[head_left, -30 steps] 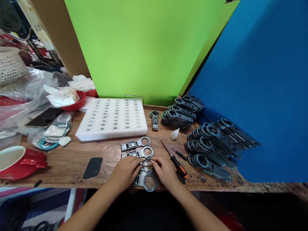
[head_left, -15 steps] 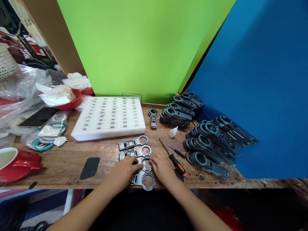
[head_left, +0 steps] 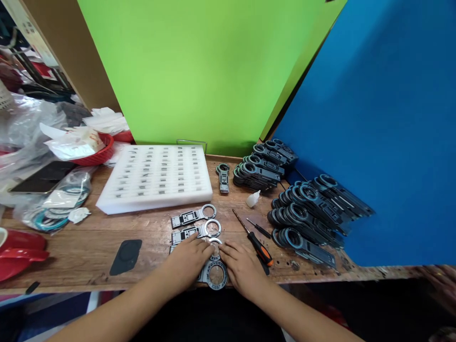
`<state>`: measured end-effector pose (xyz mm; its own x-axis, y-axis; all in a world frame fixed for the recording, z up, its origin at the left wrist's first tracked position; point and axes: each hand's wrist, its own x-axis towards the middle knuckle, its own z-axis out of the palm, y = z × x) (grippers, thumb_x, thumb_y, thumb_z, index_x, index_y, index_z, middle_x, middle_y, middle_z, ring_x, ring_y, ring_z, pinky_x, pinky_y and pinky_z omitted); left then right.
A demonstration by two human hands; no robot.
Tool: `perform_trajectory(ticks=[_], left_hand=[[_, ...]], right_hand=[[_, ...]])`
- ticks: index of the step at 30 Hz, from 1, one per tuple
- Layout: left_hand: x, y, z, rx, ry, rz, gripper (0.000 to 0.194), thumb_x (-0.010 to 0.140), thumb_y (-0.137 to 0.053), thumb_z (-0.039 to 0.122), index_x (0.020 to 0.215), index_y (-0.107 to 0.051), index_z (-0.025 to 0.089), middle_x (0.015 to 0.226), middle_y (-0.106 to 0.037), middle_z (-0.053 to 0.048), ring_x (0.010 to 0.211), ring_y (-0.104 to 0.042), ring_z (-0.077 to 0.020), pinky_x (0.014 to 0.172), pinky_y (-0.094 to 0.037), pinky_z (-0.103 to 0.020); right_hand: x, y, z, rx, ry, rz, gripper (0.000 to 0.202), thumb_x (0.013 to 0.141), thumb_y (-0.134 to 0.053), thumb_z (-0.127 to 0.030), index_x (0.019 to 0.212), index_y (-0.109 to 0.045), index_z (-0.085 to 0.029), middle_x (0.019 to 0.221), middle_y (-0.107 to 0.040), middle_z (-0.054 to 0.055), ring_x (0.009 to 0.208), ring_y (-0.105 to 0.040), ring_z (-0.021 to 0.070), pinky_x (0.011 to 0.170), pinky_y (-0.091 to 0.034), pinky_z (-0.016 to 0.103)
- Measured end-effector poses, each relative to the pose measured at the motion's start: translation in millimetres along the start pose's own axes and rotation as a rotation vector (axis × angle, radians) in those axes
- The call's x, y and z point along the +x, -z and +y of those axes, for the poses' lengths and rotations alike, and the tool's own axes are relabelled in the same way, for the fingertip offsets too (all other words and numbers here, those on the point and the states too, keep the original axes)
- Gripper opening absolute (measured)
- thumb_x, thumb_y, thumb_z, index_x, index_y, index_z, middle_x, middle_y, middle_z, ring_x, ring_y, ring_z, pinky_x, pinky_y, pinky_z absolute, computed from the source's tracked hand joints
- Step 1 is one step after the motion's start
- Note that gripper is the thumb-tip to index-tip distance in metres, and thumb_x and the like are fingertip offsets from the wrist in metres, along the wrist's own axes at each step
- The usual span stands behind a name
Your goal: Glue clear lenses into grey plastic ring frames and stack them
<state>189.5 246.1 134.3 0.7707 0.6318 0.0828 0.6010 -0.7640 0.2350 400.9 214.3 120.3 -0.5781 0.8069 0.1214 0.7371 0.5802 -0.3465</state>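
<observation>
Because the ringed plate [head_left: 215, 240] lies flat, left hand [head_left: 188, 262] and right hand [head_left: 244, 268] likely steady it, finger grip unclear.

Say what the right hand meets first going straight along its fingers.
Right hand: probably the grey, flat, ring-ended part already at its fingers, then the left hand; heights are unclear.

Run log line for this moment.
Left hand: fingers at flat grey ringed part | Right hand: fingers at same ring | Black and orange screwdriver: beside right hand | White foam block: beyond
</observation>
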Motion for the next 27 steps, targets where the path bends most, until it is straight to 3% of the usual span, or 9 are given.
perform_trajectory(ticks=[3, 7, 9, 15, 19, 23, 27], left_hand=[[6, 4.3, 5, -0.031, 0.051, -0.003, 0.062, 0.055, -0.078, 0.047, 0.104, -0.059, 0.016, 0.097, -0.069, -0.011, 0.093, -0.064, -0.0271, 0.097, -0.041, -0.045], [-13, -0.9, 1, -0.065, 0.108, 0.193, 0.037, 0.083, -0.058, 0.028, 0.119, -0.053, 0.027, 0.116, -0.066, -0.004, 0.111, -0.057, -0.0216, 0.101, -0.039, -0.045], [-33, -8.8, -6, -0.030, 0.164, 0.304, 0.038, 0.089, -0.049, 0.025, 0.126, -0.048, 0.031, 0.124, -0.061, -0.002, 0.114, -0.055, -0.0205, 0.100, -0.042, -0.044], [-74, -34.0, -27, 0.036, 0.478, 0.594, 0.037, 0.088, -0.049, 0.032, 0.124, -0.051, 0.025, 0.119, -0.063, -0.008, 0.106, -0.061, -0.0230, 0.084, -0.056, -0.038], [-78, -44.2, -35, 0.062, 0.452, 0.641, 0.038, 0.085, -0.053, 0.032, 0.122, -0.052, 0.026, 0.114, -0.065, -0.008, 0.102, -0.064, -0.0225, 0.081, -0.057, -0.034], [-82, -50.5, -39, 0.098, 0.419, 0.626, 0.044, 0.081, -0.059, 0.035, 0.124, -0.052, 0.027, 0.112, -0.067, -0.007, 0.098, -0.066, -0.0221, 0.078, -0.058, -0.030], [-83, -49.9, -39, 0.105, 0.415, 0.649, 0.043, 0.081, -0.059, 0.036, 0.122, -0.053, 0.025, 0.110, -0.067, -0.007, 0.096, -0.066, -0.0220, 0.078, -0.058, -0.030]], right_hand=[[19, 11, 1, 0.048, -0.046, -0.058, 0.032, 0.078, -0.052, -0.009, 0.101, -0.069, -0.022, 0.110, -0.068, 0.004, 0.101, -0.059, 0.0225, 0.092, -0.043, 0.037], [68, 31, 7, 0.072, -0.076, -0.016, 0.031, 0.079, -0.050, -0.008, 0.101, -0.069, -0.022, 0.098, -0.071, 0.004, 0.094, -0.061, 0.0194, 0.086, -0.044, 0.031], [106, 41, 11, 0.050, -0.092, 0.036, 0.030, 0.085, -0.048, -0.012, 0.107, -0.066, -0.021, 0.104, -0.070, 0.004, 0.098, -0.060, 0.0183, 0.088, -0.043, 0.029], [243, 58, 39, -0.075, -0.183, 0.051, 0.030, 0.095, -0.039, -0.020, 0.116, -0.060, -0.018, 0.120, -0.063, 0.008, 0.109, -0.057, 0.0191, 0.093, -0.042, 0.029], [307, 61, 56, -0.179, -0.234, -0.025, 0.024, 0.094, -0.049, -0.029, 0.113, -0.058, -0.017, 0.116, -0.060, 0.009, 0.102, -0.058, 0.0213, 0.088, -0.047, 0.041], [334, 57, 58, -0.247, -0.242, -0.113, 0.026, 0.091, -0.055, -0.032, 0.112, -0.057, -0.016, 0.114, -0.058, 0.008, 0.097, -0.059, 0.0199, 0.083, -0.051, 0.041], [333, 54, 51, -0.262, -0.241, -0.099, 0.029, 0.090, -0.057, -0.031, 0.114, -0.056, -0.014, 0.115, -0.058, 0.009, 0.097, -0.059, 0.0207, 0.082, -0.051, 0.041]])
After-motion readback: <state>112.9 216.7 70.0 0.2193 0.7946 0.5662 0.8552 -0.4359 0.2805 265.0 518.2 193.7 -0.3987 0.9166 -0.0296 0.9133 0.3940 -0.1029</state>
